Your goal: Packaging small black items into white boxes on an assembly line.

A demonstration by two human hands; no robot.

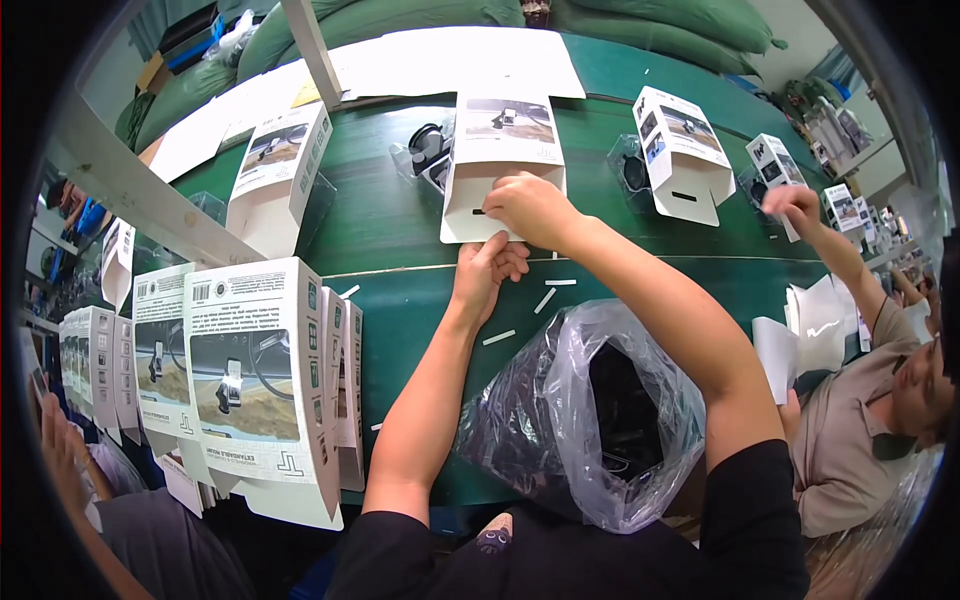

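A white printed carton lies on the green table straight ahead, its open end toward me and a flap with a dark slot hanging out. My left hand grips the flap's near edge, thumb on top and fingers curled beneath. Over that flap, beside the slot, is my right hand with its fingers drawn together; what they pinch, if anything, is hidden. Against the carton's left side sits a black mount part in clear plastic. Close to my body, a clear plastic bag holds black items.
Similar cartons stand at the far left and the right. Stacked flat cartons rise at my near left. White strips lie scattered on the table. A co-worker's hand reaches in from the right. A pale post stands at the back.
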